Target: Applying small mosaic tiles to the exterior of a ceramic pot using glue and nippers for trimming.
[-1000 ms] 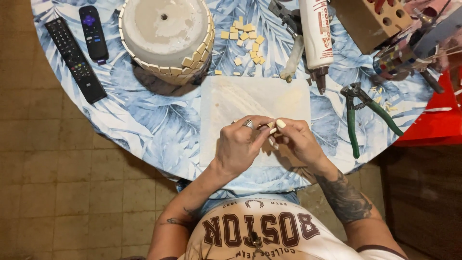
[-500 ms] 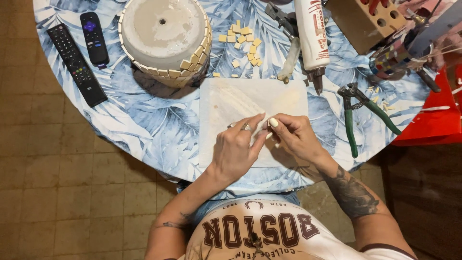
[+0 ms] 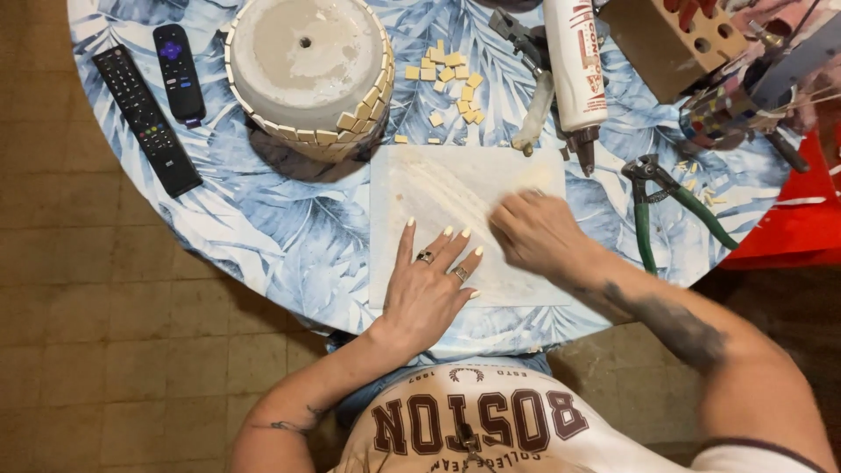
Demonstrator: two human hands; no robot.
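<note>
The left hand [image 3: 429, 285] lies flat, fingers spread, pinning the white tile [image 3: 464, 223] to the bench [image 3: 289, 236]; the right hand [image 3: 539, 232] is curled together over the tile's right part (whether it grips anything, I cannot tell). Steady downward pressure should keep the tile still. Green nippers [image 3: 670, 206] wait nearby.

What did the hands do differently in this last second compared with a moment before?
Earlier both hands were pinched together over the white sheet, fingertips meeting. Now they have come apart: the left hand lies flat with fingers spread on the sheet, and the right hand has shifted right, curled and blurred. The pot, loose tiles, remotes and pliers stayed put.
</note>
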